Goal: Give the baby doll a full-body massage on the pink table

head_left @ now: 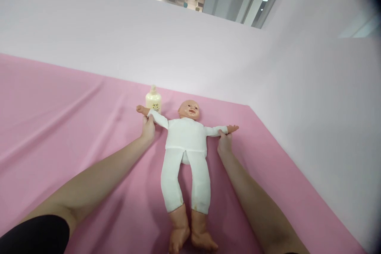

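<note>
A baby doll (186,135) with a white cloth body lies face up on a pink sheet (125,198), arms stretched out to both sides and feet toward me. My left hand (148,127) is closed around the doll's arm on the left, close to its wrist. On the other side my right hand (224,142) pinches the doll's arm on the right near the end of the white sleeve. Just behind the doll's left-side arm stands a cream pump bottle (153,100) with a small printed face, its lower part hidden by that arm.
A white wall (143,43) rises behind the pink surface, and another white wall (321,99) borders it on the right. Above the back wall, glass shows ceiling lights and hanging decorations. Folds run across the sheet on the left.
</note>
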A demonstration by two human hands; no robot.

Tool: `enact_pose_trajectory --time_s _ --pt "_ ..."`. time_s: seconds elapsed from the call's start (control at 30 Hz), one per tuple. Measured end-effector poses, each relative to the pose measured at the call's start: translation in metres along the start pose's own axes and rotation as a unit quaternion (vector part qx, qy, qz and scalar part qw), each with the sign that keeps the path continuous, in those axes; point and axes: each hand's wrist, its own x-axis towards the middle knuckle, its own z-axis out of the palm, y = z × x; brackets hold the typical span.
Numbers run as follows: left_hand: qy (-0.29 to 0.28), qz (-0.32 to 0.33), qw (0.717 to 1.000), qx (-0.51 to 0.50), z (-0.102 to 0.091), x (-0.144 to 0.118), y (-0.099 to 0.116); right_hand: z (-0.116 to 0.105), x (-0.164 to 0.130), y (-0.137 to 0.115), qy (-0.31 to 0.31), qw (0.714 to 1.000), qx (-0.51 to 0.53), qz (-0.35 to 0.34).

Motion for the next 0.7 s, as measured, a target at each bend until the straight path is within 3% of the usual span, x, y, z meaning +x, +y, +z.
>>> enact_pose_trajectory --time_s 0.1,0.23,0.33,0.43,0.57,0.63,0.7 --pt "-0.006 0.003 1.000 0.000 0.001 0.001 0.000 0.001 -0.002 -0.006 0.002 1.000 0.002 -0.021" --pt "-0.110 0.113 0.986 0.044 0.005 -0.006 0.009 0.006 -0.012 -0.028 -0.077 0.985 -0.045 -0.150" --pt "-0.174 0.175 0.959 0.138 0.007 -0.014 0.014 0.009 -0.019 -0.034 -0.143 0.969 -0.079 -0.186" --pt "-0.247 0.246 0.901 0.259 0.008 -0.019 0.015 0.012 -0.022 -0.029 -0.191 0.951 -0.144 -0.198" --pt "-0.368 0.345 0.781 0.369 0.011 -0.020 0.012 0.014 -0.021 -0.022 -0.256 0.897 -0.222 -0.283" --pt "-0.380 0.361 0.759 0.387 0.012 -0.020 0.012 0.014 -0.020 -0.022 -0.261 0.888 -0.230 -0.299" --pt "-0.361 0.360 0.764 0.395 0.013 -0.021 0.014 0.015 -0.020 -0.022 -0.250 0.894 -0.227 -0.294"
